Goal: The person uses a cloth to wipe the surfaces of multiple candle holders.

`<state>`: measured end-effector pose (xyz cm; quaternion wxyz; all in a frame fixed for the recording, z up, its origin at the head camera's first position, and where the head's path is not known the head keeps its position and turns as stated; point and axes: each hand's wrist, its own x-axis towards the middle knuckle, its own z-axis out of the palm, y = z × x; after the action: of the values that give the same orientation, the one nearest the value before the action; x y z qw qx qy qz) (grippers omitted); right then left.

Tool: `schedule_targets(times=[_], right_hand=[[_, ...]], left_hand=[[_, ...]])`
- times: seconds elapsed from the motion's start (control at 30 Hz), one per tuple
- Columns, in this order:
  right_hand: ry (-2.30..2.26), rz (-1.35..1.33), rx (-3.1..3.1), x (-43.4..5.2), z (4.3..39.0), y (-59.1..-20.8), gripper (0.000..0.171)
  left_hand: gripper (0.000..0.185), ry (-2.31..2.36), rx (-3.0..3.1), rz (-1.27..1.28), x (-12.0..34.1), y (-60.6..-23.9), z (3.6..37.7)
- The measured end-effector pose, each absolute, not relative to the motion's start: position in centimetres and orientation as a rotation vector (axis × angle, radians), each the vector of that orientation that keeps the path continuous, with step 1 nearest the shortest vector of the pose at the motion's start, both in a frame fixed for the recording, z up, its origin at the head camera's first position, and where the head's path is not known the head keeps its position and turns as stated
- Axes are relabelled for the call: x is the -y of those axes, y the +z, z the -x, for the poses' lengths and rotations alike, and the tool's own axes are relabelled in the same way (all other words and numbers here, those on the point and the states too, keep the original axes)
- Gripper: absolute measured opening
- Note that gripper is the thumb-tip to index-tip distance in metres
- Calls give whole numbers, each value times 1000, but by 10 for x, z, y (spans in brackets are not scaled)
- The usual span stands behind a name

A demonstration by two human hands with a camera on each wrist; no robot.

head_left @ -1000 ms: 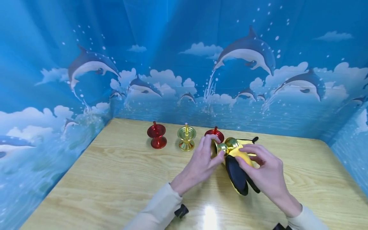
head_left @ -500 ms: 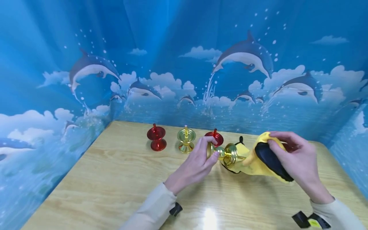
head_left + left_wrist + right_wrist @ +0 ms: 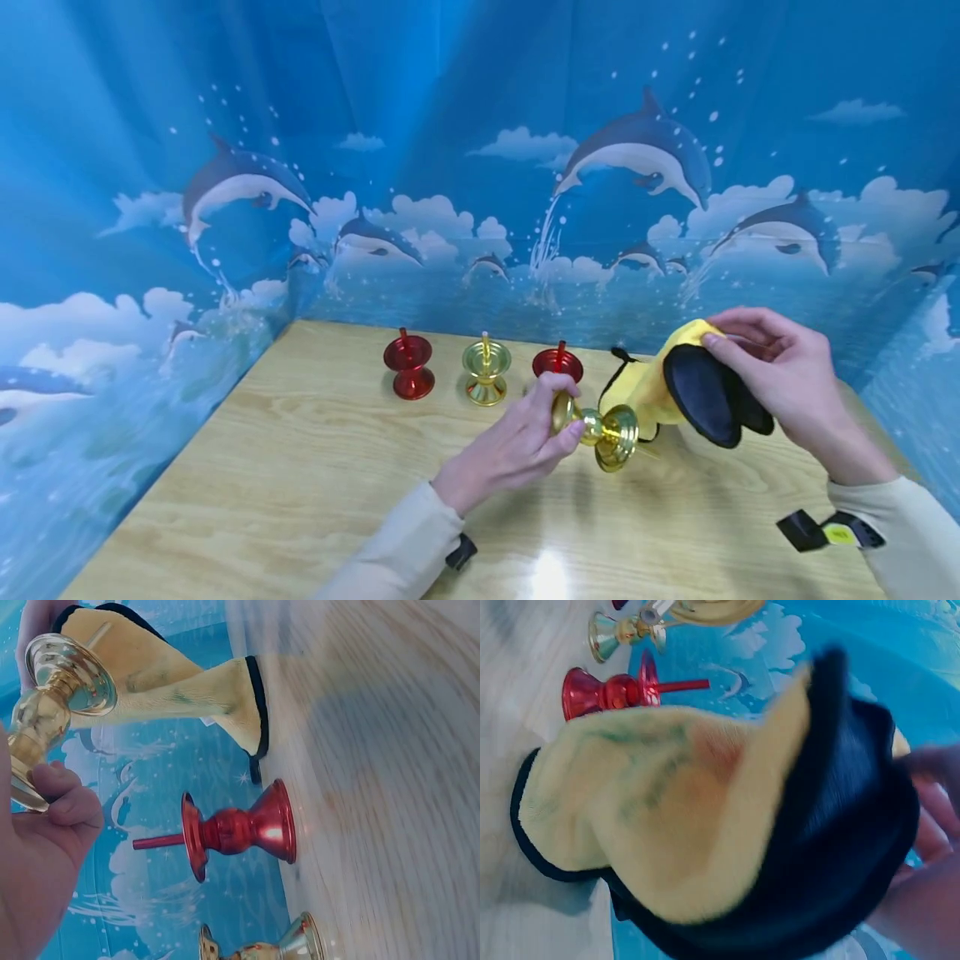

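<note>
My left hand point(image 3: 517, 446) grips a shiny gold candle holder point(image 3: 592, 425) by its foot. The holder lies nearly sideways above the table, its dish and thin spike pointing right. My right hand point(image 3: 798, 383) pinches the top of a yellow plush cleaning mitt point(image 3: 652, 392) with black trim and black pads. Dark smudges mark the plush of the mitt point(image 3: 645, 765) in the right wrist view. The mitt's lower end hangs down to the tabletop, just right of the gold dish. In the left wrist view, fingers curl at the foot of the gold candle holder point(image 3: 45, 716).
Along the back of the wooden table point(image 3: 300, 467) stand a red candle holder point(image 3: 411, 375), a gold one point(image 3: 486, 375) and another red one point(image 3: 558, 364), all upright. A blue dolphin-print curtain point(image 3: 450, 167) rises right behind the table.
My right hand has drawn the mitt off the gold holder, moving right and up. My left hand has shifted slightly, and the holder's dish has swung lower and into full view.
</note>
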<state>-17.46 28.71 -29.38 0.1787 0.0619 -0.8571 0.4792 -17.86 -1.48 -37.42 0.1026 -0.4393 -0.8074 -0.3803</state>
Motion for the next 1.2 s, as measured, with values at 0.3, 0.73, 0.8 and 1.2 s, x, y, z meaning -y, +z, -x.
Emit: schedule_targets(times=[0.3,0.73,0.8,1.2], right_hand=[[1276,-707,2752,-252,163,-304,15],[1234,-1022,2900,-239,167,-319,8],[1289,-1028,2873,-238,168,-321,8],[1565,-1139,3013,-246,180,-322,17]], left_hand=[[36,-1089,2417,1328,9,-373,176],[28,-856,2251,1440,11,-375,179],[27,-835,2233,1445,12,-376,180],[26,-776,2125,1546,9,-378,179]])
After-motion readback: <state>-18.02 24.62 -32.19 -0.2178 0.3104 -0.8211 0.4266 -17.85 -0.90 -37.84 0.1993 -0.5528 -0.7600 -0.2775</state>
